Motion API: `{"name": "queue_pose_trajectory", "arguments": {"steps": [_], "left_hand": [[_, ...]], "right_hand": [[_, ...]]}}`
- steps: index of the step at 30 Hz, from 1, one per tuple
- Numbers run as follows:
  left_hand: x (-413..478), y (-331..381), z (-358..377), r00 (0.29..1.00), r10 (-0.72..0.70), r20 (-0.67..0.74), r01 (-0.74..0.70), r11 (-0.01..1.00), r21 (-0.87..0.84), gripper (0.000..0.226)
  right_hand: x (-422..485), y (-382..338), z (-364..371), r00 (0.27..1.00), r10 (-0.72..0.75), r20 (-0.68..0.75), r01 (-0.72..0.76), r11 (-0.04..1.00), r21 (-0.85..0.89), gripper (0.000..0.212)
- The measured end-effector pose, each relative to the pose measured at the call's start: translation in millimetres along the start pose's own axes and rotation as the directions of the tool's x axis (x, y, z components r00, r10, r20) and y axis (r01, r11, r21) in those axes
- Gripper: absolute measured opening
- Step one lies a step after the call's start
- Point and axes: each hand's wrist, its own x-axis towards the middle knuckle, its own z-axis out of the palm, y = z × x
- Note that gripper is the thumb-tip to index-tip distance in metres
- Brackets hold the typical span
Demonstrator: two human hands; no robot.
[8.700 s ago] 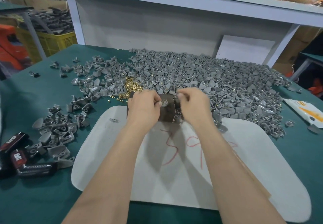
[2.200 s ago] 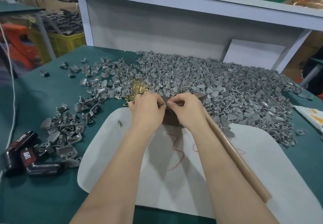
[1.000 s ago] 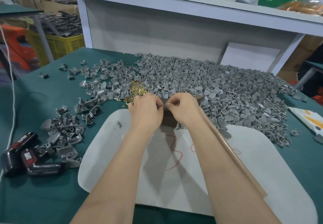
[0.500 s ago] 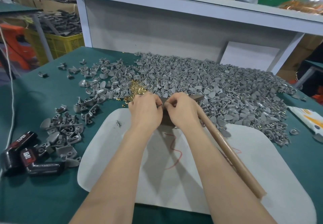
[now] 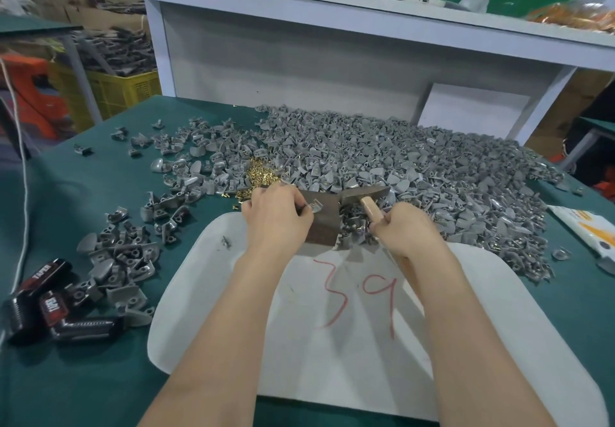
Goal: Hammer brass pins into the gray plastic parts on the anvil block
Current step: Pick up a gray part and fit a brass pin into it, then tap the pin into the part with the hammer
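Gripping the hammer (image 5: 363,193) in our right hand (image 5: 402,230), we pinched a gray part (image 5: 314,207) on the anvil block (image 5: 321,230) with our left hand (image 5: 274,219).

A dark green cloth-covered worktable (image 5: 83,386) was closed at 12 o'clock by a white-painted shelf frame (image 5: 366,7) with a pale grey back panel (image 5: 283,67). A yellow perforated plastic crate (image 5: 129,92) sat at 10 o'clock, and a white rectangular board (image 5: 472,112) leaned at 1 o'clock.
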Motion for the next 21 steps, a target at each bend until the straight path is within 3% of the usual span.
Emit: {"name": "queue_pose_trajectory", "arguments": {"steps": [6,9,13,16,19,21], "left_hand": [[-1,0,-1,1.0,-0.021,-0.011,0.021,1.0,-0.01,0.01],[-1,1,-1,1.0,-0.029,-0.007,0.029,0.999,-0.013,0.011],[1,2,-1,1.0,-0.025,-0.019,0.025,1.0,0.006,0.011],[2,1,1,0.999,-0.027,-0.029,0.027,1.0,0.002,0.013],[3,1,3,0.999,-0.033,-0.042,0.033,0.999,-0.003,0.016],[5,1,3,0.999,-0.032,-0.039,0.032,0.999,0.008,0.015]], "right_hand": [[-4,3,-11,0.993,-0.067,-0.101,0.083,0.982,0.171,0.022],[-17,-4,-18,0.956,-0.176,-0.235,0.233,0.941,0.244,0.036],[-30,-17,-19,0.892,-0.347,-0.291,0.404,0.899,0.166,0.044],[-35,-22,-14,0.858,-0.34,-0.386,0.426,0.889,0.165,0.047],[-40,-24,-18,0.767,-0.319,-0.556,0.49,0.851,0.188,0.048],[-43,-24,-16,0.802,-0.395,-0.449,0.477,0.875,0.081,0.049]]}}
